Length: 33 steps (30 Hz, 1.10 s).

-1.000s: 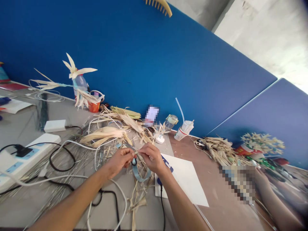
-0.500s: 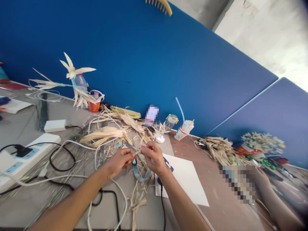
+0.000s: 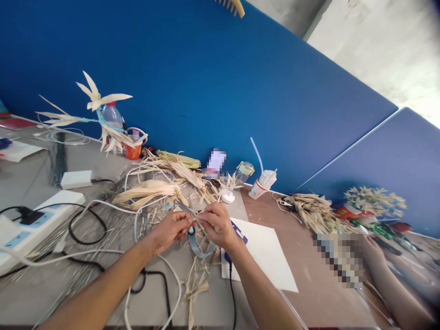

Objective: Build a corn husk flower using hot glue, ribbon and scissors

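Observation:
My left hand [image 3: 174, 228] and my right hand [image 3: 217, 224] meet above the littered table, fingertips pinched close together. Between them is something thin and pale, too small to name. A narrow grey blade-like piece [image 3: 184, 208] shows just beyond the left fingertips; I cannot tell whether a hand holds it. Under the hands hangs or lies a light-blue band [image 3: 202, 252], with a dark ring by its upper end. Dry corn husks [image 3: 147, 192] and husk scraps spread behind and below the hands. A small husk flower [image 3: 229, 183] stands on a white base.
A power strip [image 3: 41, 224] and tangled cables lie left. A bottle [image 3: 112, 114] with husk flowers and an orange cup [image 3: 133, 150] stand behind. White paper [image 3: 268, 256] is under my right forearm. Another person's hand [image 3: 369, 252] is at right. A blue partition [image 3: 192, 91] closes the back.
My right fingers have curled in slightly closer to the left fingertips. The view has shifted a little; the other things keep their places.

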Motion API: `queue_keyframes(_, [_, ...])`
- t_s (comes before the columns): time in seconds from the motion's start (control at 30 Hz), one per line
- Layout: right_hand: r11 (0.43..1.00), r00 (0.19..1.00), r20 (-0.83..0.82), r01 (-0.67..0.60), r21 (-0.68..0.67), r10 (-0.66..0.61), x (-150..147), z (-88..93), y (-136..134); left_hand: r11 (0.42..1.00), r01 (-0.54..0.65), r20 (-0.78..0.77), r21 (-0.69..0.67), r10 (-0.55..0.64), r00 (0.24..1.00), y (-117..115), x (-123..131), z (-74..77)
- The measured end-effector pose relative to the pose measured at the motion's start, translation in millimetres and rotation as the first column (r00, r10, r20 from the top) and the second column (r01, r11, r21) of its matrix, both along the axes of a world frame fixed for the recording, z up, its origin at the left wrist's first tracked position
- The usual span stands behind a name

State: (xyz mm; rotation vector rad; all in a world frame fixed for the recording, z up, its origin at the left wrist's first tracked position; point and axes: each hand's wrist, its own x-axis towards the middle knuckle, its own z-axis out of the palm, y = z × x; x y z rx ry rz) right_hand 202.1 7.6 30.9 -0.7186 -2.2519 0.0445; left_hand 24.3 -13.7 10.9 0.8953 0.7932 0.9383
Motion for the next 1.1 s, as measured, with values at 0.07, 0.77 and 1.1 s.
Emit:
queue_keyframes(0.07, [0.999,0.999,-0.038,-0.005,-0.037,0.004,-2,1.0,-2,1.0,-0.012,-0.022,0.013,0.012,1.0,0,1,1.3])
queue_keyframes(0.77, [0.802,0.788,-0.389,0.211,-0.559,-0.478,-48,-20.8,-13,0.809,-0.079,-0.472,0.583,0.416,0.777,0,1,-11.7])
queue_keyframes(1.1, [0.54,0.605,-0.599,-0.307,-0.783,-0.524,-46,-31.1,-5,0.814,-0.046,-0.448,0.579,0.366,0.816,4,-1,-16.3])
